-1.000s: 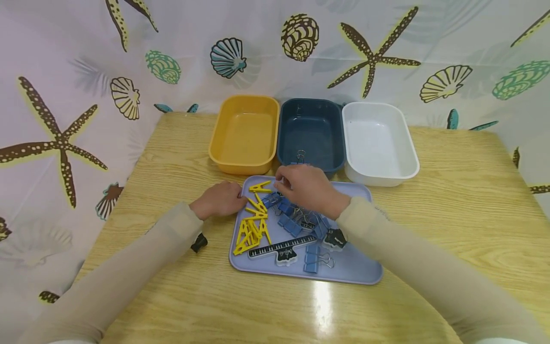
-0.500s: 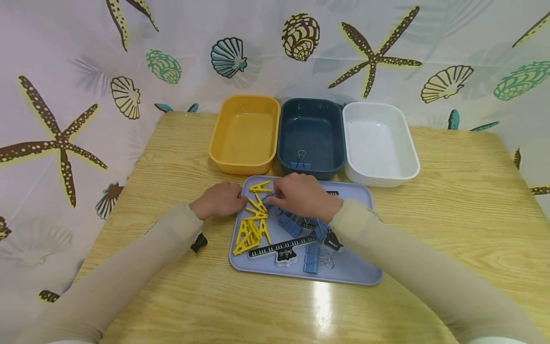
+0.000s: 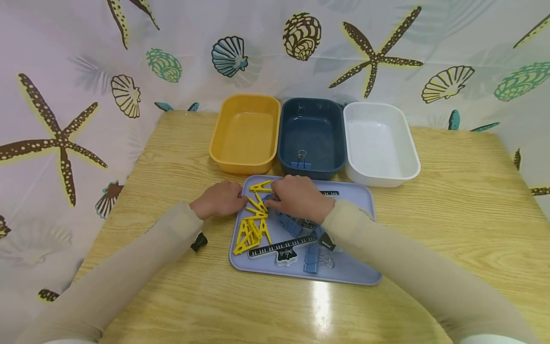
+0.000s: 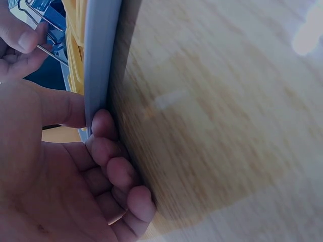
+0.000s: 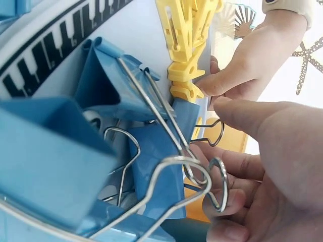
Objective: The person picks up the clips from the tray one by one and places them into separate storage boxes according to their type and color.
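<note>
In the head view a pale lavender tray point(image 3: 356, 272) lies on the table, holding yellow clothespins point(image 3: 256, 205), blue binder clips point(image 3: 291, 225) and black-and-white clips with a piano-key pattern point(image 3: 281, 246). My left hand point(image 3: 221, 198) grips the tray's left edge; the left wrist view shows the thumb inside the rim point(image 4: 102, 50) and the fingers curled outside it. My right hand point(image 3: 297, 197) is down over the tray's back left part. In the right wrist view its thumb and fingers close around the wire handle of a blue binder clip point(image 5: 185, 118). The hand partly covers other clips.
Three bins stand in a row behind the tray: yellow point(image 3: 245, 168), dark blue point(image 3: 312, 106) with one blue binder clip point(image 3: 301, 165) inside, and white point(image 3: 381, 179). A small black object point(image 3: 199, 242) sits beside the left sleeve. A shell-patterned curtain point(image 3: 266, 28) hangs behind.
My right hand has drawn back from the dark blue bin's front edge and moved down and left onto the clips near the clothespins. The left hand has stayed on the tray's edge.
</note>
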{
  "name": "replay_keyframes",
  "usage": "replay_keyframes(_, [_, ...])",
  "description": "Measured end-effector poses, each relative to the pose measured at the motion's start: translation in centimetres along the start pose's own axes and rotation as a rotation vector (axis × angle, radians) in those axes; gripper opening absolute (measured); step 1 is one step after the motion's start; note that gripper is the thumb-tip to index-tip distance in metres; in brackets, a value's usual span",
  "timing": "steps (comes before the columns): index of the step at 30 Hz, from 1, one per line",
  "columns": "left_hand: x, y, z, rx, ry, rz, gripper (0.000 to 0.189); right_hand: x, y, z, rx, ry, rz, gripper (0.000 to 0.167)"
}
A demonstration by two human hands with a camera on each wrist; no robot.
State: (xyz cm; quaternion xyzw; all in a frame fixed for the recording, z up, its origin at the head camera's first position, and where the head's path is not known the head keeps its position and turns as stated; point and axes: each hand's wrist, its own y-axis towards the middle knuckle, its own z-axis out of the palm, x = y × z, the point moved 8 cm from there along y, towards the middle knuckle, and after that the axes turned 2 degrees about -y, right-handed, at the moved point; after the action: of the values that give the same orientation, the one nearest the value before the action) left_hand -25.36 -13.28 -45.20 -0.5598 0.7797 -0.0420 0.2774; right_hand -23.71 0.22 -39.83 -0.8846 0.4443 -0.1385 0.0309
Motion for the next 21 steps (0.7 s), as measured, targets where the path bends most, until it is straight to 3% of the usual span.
replay_keyframes(21, [-0.06,-0.03,-0.12,-0.007,0.008,0.012,0.034,-0.15,-0.07,-0.55,-0.055,-0.017,0.032,0.042])
